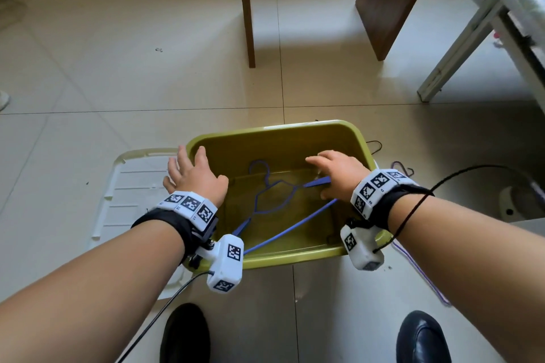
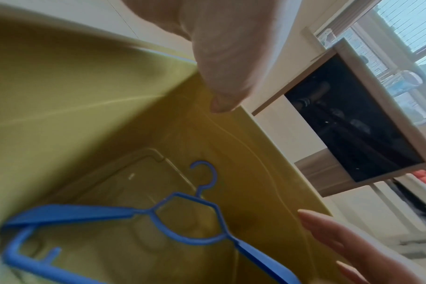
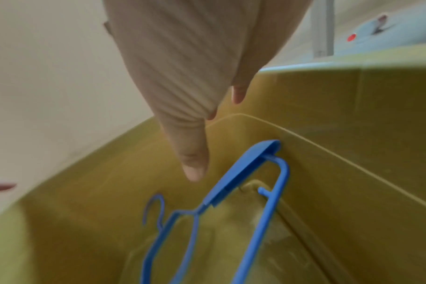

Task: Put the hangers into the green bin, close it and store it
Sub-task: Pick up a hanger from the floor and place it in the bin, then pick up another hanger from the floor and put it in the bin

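The green bin (image 1: 280, 127) stands open on the tiled floor. A blue hanger (image 1: 317, 183) lies slanted inside it, its right end propped against the right wall, hook toward the far side. My left hand (image 1: 191, 174) hovers over the bin's left rim with fingers spread and holds nothing. My right hand (image 1: 336, 174) is just above the hanger's right end inside the bin. In the right wrist view its fingers (image 3: 195, 163) point straight down beside the hanger (image 3: 243, 169), apart from it. The left wrist view shows the hanger (image 2: 68, 212) on the bin floor.
The white lid (image 1: 132, 186) lies flat on the floor left of the bin. A purple hanger (image 1: 413, 262) and a black hanger hook (image 1: 374, 146) lie on the floor at the bin's right. A brown desk (image 1: 249, 23) stands beyond. My shoes (image 1: 184, 333) are near the bin.
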`<state>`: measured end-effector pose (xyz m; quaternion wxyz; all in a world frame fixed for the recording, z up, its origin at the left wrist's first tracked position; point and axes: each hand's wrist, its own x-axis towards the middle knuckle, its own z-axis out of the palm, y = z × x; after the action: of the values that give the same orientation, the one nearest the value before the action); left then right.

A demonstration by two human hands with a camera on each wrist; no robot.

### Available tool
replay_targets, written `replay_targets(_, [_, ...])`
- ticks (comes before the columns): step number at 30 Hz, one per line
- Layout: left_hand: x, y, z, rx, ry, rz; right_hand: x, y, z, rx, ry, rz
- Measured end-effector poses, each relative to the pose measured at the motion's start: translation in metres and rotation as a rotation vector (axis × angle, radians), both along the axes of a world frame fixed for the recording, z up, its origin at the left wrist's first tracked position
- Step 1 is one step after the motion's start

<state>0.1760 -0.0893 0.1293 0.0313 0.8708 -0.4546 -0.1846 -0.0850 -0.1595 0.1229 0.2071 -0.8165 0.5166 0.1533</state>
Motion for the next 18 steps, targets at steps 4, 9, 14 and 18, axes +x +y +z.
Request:
replay_targets(4, [-0.032, -0.007, 0.014, -0.077, 0.059, -0.072, -0.026, -0.004, 0.028, -0.104, -0.36, -0.275])
replay_targets(9, [-0.091, -0.014, 0.027, -0.093, 0.172, -0.184, -0.081, 0.001, 0.037, -0.178, -0.524, -0.545])
replay_targets(14, [-0.146, -0.024, 0.034, -0.091, 0.182, -0.331, -0.14, 0.015, 0.017, -0.141, -0.513, -0.742])
replay_targets(18, [-0.189, -0.036, 0.03, -0.071, 0.215, -0.397, -0.175, 0.025, -0.012, -0.031, -0.531, -0.969])
